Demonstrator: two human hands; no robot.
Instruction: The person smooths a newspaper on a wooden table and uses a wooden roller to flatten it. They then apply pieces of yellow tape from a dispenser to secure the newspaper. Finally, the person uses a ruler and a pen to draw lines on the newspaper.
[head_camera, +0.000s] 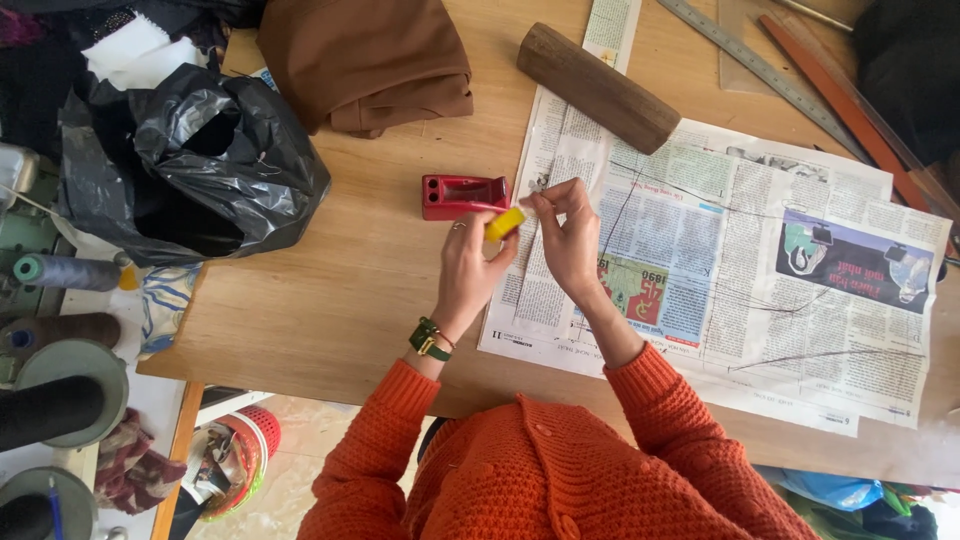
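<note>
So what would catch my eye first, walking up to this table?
Probably the small yellow piece pinched in the left hand, mid-table, with the right hand close beside it. Just behind sits a red holder, and a crumpled black plastic bag fills the left side.

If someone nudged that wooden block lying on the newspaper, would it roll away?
Probably not far: the wooden block looks squared with flat faces, so it would likely slide or tip over once. It seems solid, stiff and fairly heavy. The newspaper beneath might shift with it.
</note>
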